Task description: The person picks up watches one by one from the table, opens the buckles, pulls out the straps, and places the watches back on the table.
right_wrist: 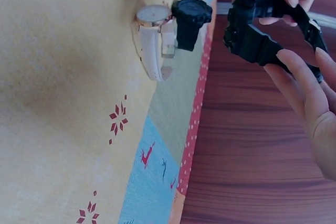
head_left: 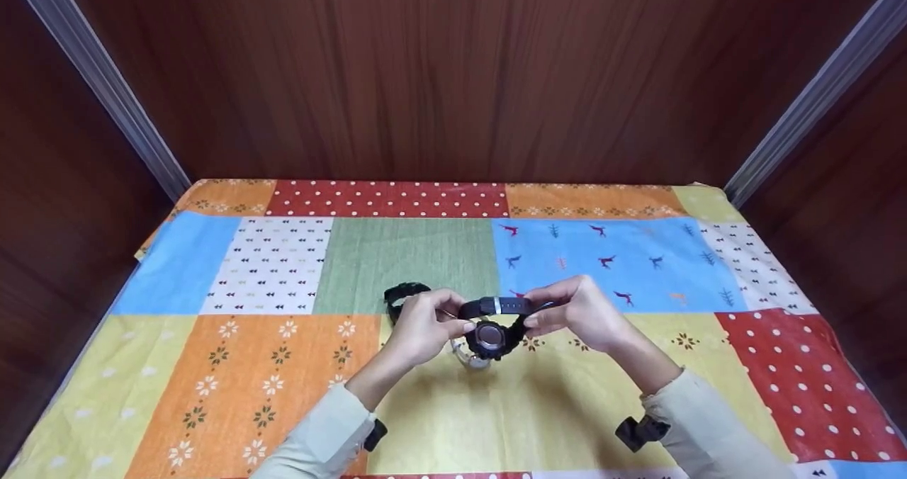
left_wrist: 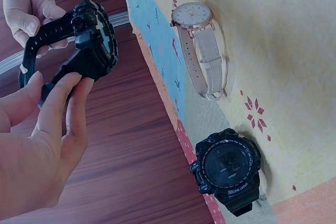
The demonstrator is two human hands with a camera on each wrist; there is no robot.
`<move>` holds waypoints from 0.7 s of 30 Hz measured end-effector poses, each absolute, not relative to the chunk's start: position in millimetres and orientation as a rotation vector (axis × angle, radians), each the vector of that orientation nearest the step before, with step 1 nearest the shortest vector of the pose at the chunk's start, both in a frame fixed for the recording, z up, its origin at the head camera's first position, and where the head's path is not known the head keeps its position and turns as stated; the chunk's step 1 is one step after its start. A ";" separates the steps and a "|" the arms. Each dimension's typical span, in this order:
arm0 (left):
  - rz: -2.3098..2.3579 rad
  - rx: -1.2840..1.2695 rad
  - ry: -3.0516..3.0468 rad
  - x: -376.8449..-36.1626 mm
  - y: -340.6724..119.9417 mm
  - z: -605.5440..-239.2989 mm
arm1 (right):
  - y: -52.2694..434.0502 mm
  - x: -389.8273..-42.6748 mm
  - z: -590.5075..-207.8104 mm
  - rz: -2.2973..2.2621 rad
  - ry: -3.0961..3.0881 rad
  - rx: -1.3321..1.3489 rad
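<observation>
Three watches show in these views, and only one is off the cloth. The black sports watch (head_left: 492,330) hangs in the air between the two hands, above the yellow patch of the patchwork cloth (head_left: 283,266) that covers the tabletop. Its strap runs roughly left to right across the person's front, so its long axis lies from one hand to the other, with the round case hanging below the strap line and its face turned up toward the head camera.

The left hand (head_left: 424,327) pinches the strap end on its side, fingers and thumb curled round the band. The right hand (head_left: 582,310) grips the opposite end the same way, fingertips bent onto the strap near the silver keeper. Both hands are equally near; neither leads, and the case sits midway between them. Both wrists are raised clear of the cloth, forearms coming in from the near edge and angled toward each other.

On the cloth just beneath and behind the held watch lie two others: a rose-rimmed watch with a pale strap (left_wrist: 197,45) and a second black digital watch (left_wrist: 229,169), near each other but apart from the hands.
</observation>
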State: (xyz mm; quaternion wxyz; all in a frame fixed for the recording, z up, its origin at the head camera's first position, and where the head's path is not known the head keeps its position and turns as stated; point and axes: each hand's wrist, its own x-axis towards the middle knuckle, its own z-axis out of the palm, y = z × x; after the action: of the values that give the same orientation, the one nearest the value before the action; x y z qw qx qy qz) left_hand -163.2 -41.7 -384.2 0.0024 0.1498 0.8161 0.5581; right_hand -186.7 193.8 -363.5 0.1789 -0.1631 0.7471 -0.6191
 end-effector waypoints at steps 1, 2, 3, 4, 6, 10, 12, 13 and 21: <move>1.755 0.477 2.558 -163.2 -41.8 -384.2 | 193.7 -187.0 -363.8 -1.755 2.109 -0.462; 1.761 0.492 2.557 -163.2 -41.9 -384.5 | 193.8 -187.1 -364.0 -1.761 2.107 -0.459; 1.765 0.500 2.556 -163.2 -41.9 -384.6 | 193.7 -187.2 -364.3 -1.766 2.105 -0.459; 1.770 0.509 2.555 -163.3 -42.0 -384.7 | 193.7 -187.3 -364.5 -1.771 2.103 -0.459; 1.775 0.516 2.548 -163.0 -42.1 -384.7 | 193.5 -187.2 -364.7 -1.776 2.102 -0.457; 1.786 0.509 2.526 -163.0 -42.3 -385.0 | 193.0 -186.5 -365.0 -1.778 2.110 -0.446; 1.798 0.507 2.511 -163.2 -42.5 -385.4 | 192.5 -186.3 -365.4 -1.781 2.106 -0.442; 1.804 0.504 2.505 -163.4 -42.5 -385.8 | 192.4 -186.3 -365.5 -1.782 2.105 -0.438; 1.862 0.463 2.443 -164.9 -42.6 -387.7 | 192.9 -186.3 -365.3 -1.770 2.119 -0.423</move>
State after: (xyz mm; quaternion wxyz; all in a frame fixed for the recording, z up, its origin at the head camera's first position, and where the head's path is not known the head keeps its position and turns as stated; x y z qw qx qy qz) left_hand -164.9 -42.6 -387.7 0.0178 0.1491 0.7863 0.5993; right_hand -186.3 192.9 -365.3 0.1734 -0.1491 0.7472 -0.6241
